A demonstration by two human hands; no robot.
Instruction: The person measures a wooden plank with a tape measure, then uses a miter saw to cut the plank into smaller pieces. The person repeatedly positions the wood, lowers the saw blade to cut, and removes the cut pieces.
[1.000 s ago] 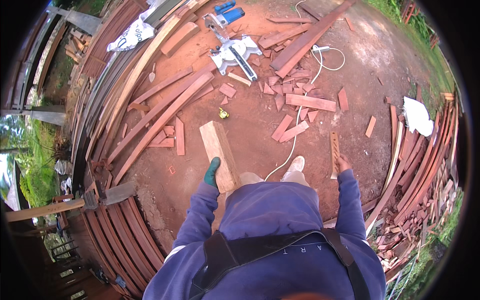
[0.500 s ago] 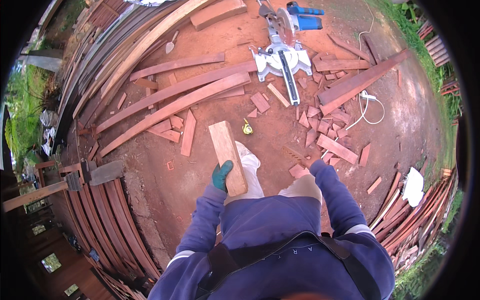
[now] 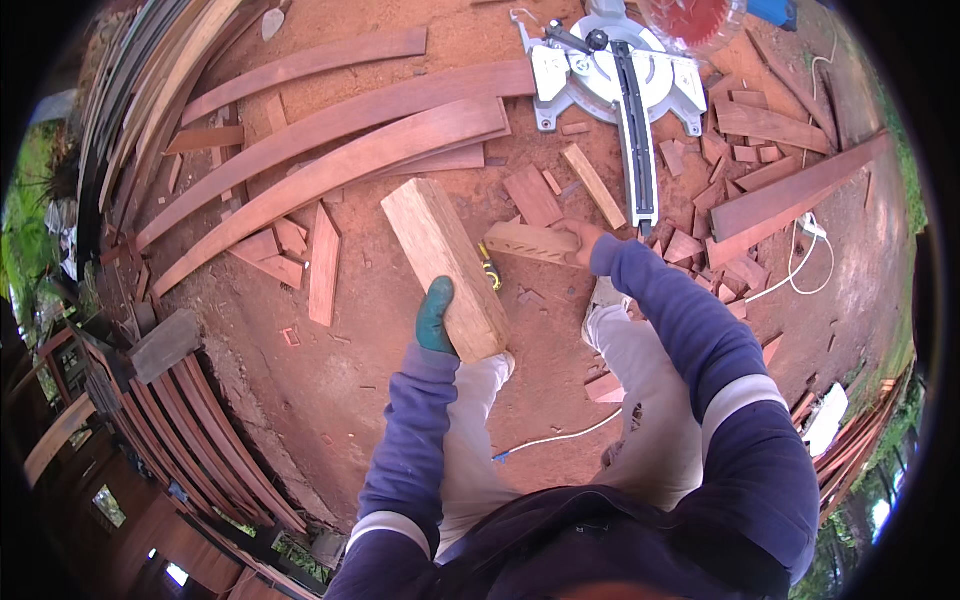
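My left hand (image 3: 436, 310), in a green glove, grips a thick, pale timber block (image 3: 445, 265), held slanting over my left leg. My bare right hand (image 3: 582, 243) holds a shorter brown strip (image 3: 530, 240) with dark marks or holes along it, level and just right of the block. A yellow tape measure (image 3: 490, 268), partly hidden by the block, lies on the ground below them. A narrow pale offcut (image 3: 594, 185) and a square red board piece (image 3: 533, 195) lie beyond my hands.
A mitre saw (image 3: 582, 85) stands on the red dirt ahead, among scattered offcuts (image 3: 755, 130). Long boards (image 3: 300, 140) lie at left, stacked planks (image 3: 225, 440) at lower left. A white cable (image 3: 790, 280) loops at right, with a white bag (image 3: 825, 420) behind it.
I have stepped forward toward the saw, which now looks larger and nearer. My right hand has swung up and inward, bringing its strip across beside the block in my left hand.
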